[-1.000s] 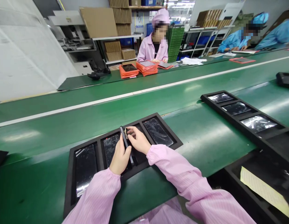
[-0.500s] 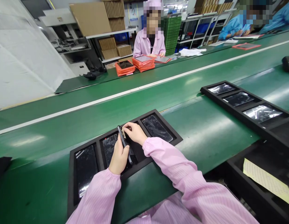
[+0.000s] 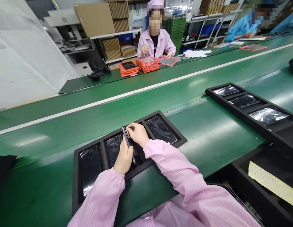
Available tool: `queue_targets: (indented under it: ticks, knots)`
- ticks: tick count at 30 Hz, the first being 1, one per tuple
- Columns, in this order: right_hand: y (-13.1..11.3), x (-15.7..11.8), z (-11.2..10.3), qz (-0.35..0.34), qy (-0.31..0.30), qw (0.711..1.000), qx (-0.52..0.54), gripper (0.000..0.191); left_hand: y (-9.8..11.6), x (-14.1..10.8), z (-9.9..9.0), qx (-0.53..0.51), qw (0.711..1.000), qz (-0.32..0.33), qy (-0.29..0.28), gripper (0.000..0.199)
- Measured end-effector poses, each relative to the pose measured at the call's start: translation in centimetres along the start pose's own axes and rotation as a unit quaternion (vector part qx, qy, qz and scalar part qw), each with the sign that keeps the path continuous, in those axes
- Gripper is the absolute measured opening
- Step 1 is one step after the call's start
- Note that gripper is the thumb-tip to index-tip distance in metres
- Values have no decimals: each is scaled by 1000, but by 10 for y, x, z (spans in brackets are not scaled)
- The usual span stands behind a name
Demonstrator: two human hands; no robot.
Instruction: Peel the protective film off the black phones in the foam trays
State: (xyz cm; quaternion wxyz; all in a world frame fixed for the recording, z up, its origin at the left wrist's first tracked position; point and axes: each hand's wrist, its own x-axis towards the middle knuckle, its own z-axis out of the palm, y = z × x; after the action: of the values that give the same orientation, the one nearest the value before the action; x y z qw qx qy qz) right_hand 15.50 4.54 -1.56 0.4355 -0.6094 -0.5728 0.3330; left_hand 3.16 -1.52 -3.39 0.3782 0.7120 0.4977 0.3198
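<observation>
My left hand [image 3: 123, 157] grips a dark smartphone [image 3: 126, 138], tilted up on its edge above the foam tray. At the phone's upper end, my right hand [image 3: 138, 135] has thumb and fingers pinched at a small yellowish piece [image 3: 128, 133] against its back; what that piece is, I cannot make out. Beneath both hands lies the black foam tray [image 3: 76, 176]. In its compartments are a phone at the left [image 3: 91, 165], a second phone [image 3: 114, 145] partly behind my left hand, and a third phone [image 3: 161, 130] at the right. My hands cover part of the compartment between.
Another black tray [image 3: 243, 115] with several phones stands at the right. Below it, a yellow sheet with rows of small marks [image 3: 271, 181] lies in a dark box [image 3: 245, 186]. Across the green bench [image 3: 196, 126], a person in pink sits behind stacked orange-edged packets [image 3: 147, 65].
The view has shifted slightly, and my hands stay on the phone with little change. The person opposite has lifted one hand from the packets.
</observation>
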Motion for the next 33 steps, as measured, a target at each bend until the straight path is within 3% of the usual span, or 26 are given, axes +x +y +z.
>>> queue_targets:
  ticks: [2,5,7,9,13,16,19,22,28,30,33]
  knots:
    - [2,2,1,3,6,1000,7,10,0,-1,0,-3,1000,2,4,66]
    - [4,1,1,12,37,999,8,35,1,-1,2,0,1000,3,8,66]
    - [3,-2,0,1,40,999,6,28,1,-2,2,8,1000,6,6,67]
    - [3,-7,-1,-21,19,1000,4,14,0,-2,3,12,1000,13,5,68]
    - [3,-15,-5,-31,-33,999,-11,26,-5,-2,3,12,1000,15,5,68]
    - [4,-11,-16,1,-67,997,-38,32,-6,-3,2,15,1000,24,10,68]
    - [4,-5,-34,45,-88,993,-70,52,-3,-5,1,50,998,30,-15,64]
    - [2,-5,-48,68,-98,987,-111,46,1,-7,2,88,995,22,-43,56]
    - [-14,-25,-44,39,-122,974,-189,65,-8,-2,1,119,991,51,28,47]
    - [-19,-26,-54,21,-116,970,-212,63,-9,0,-1,137,987,63,53,44]
    - [-17,-19,-94,36,-41,963,-263,53,-6,-1,-3,164,979,93,70,41]
